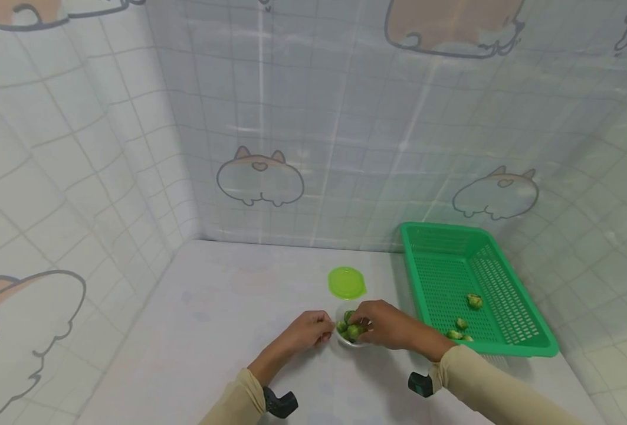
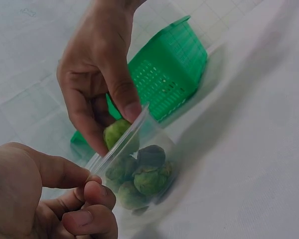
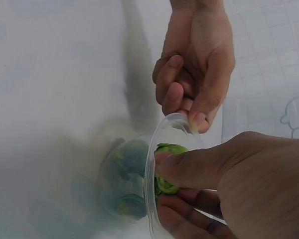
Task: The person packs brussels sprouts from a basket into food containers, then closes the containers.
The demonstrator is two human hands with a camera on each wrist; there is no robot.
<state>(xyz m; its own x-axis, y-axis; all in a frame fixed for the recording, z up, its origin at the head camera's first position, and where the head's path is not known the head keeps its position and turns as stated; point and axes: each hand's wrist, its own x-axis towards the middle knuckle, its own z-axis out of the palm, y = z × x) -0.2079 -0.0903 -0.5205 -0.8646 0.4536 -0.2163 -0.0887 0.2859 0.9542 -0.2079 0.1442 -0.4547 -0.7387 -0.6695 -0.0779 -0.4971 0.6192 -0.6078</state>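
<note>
Pinching the rim of a clear plastic cup (image 2: 163, 137) between thumb and forefinger, the left hand (image 1: 310, 329) steadies its left side, while the right hand (image 1: 387, 324) reaches over from the right, its fingers closed narrowly round one green sprout (image 2: 115, 132) at the cup's mouth. Several more sprouts (image 2: 152, 180) lie inside the cup, seen through its wall. The cup stands on the near part of the pale table (image 1: 228, 295), and a flat lime-green lid (image 1: 347, 283) lies just beyond it on the far side. To the right sits a green perforated basket (image 1: 440, 277); one leafy sprout (image 1: 475, 301) rests by itself on the basket's floor, and a small cluster (image 1: 454, 334) gathers by its near left corner. Light-coloured sleeves (image 1: 496, 378) cover both forearms, and a sheet with a grid and cartoon animals (image 1: 345, 147) hangs along the far side.
</note>
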